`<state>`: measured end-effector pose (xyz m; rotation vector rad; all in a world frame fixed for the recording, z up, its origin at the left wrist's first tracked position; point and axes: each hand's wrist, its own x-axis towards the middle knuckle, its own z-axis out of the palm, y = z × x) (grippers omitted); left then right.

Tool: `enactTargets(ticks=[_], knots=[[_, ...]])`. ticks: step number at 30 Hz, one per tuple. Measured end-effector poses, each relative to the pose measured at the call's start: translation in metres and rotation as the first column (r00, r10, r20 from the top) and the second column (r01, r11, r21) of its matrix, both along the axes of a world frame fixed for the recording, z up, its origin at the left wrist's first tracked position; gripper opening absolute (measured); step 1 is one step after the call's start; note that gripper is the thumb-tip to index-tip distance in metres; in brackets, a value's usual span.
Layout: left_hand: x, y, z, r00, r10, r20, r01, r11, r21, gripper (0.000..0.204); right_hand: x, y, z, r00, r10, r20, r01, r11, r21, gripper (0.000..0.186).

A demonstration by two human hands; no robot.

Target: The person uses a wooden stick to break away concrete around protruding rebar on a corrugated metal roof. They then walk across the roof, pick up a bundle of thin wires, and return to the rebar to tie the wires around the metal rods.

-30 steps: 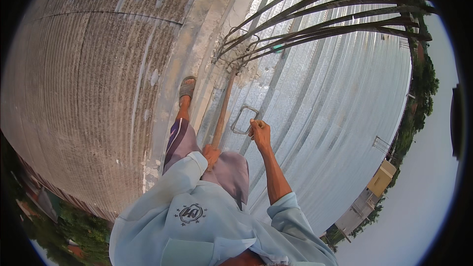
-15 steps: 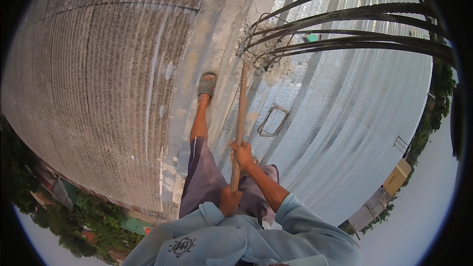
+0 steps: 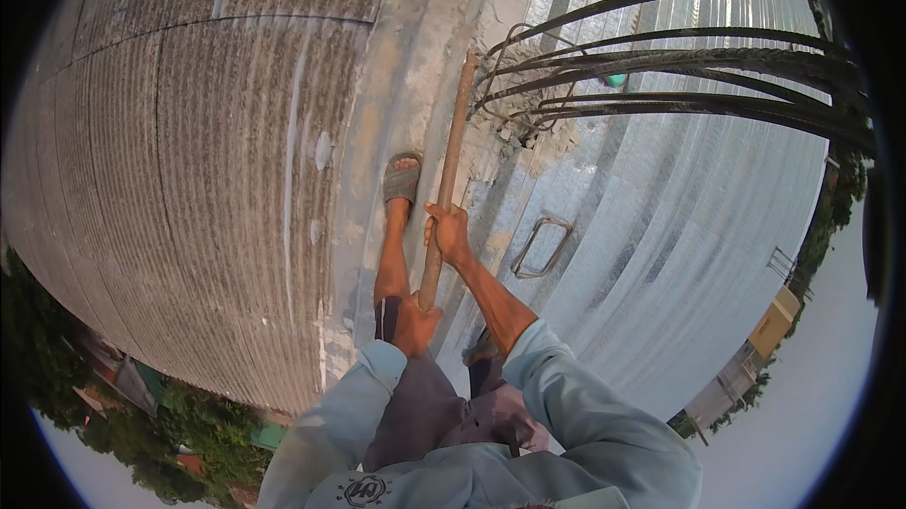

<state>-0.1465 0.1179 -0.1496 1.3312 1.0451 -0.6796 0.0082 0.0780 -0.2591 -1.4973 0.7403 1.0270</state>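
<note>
Rod (image 3: 454, 144) slid forward, long axis pointing ahead, slightly right — both hands' fingers (image 3: 431, 225) clamping it.

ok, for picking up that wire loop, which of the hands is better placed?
Right, likely: the right hand is nearer the wire loop; the left hand sits farther back. Both grip the pole, so one must let go.

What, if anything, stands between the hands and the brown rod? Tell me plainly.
Nothing visible: the left hand is wrapped around the brown rod at its near end, and the right hand grips it farther along. The rectangular metal loop lies to the right, not between them.
</note>
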Motion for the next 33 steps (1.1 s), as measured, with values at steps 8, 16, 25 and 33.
enactTargets(ticks=[8,16,25,33], knots=[[0.006,0.017,-0.061,0.99,-0.029,0.134,0.007,0.987,0.159,0.025,0.014,0.014,-0.048,0.994,-0.112,0.008,0.112,0.993,0.022,0.019],[-0.032,0.019,-0.118,0.992,0.106,0.072,-0.101,0.993,-0.067,0.032,-0.001,0.019,-0.07,0.984,-0.179,0.02,0.178,0.983,0.035,0.018],[-0.027,0.055,-0.088,0.943,0.157,-0.295,-0.294,0.809,-0.509,0.037,0.003,0.03,-0.059,0.967,-0.253,-0.013,0.254,0.966,0.047,0.018],[-0.008,0.068,-0.007,0.904,0.322,-0.28,-0.412,0.488,-0.769,0.041,0.042,0.037,-0.001,0.965,-0.25,-0.084,0.255,0.966,0.048,0.022]])
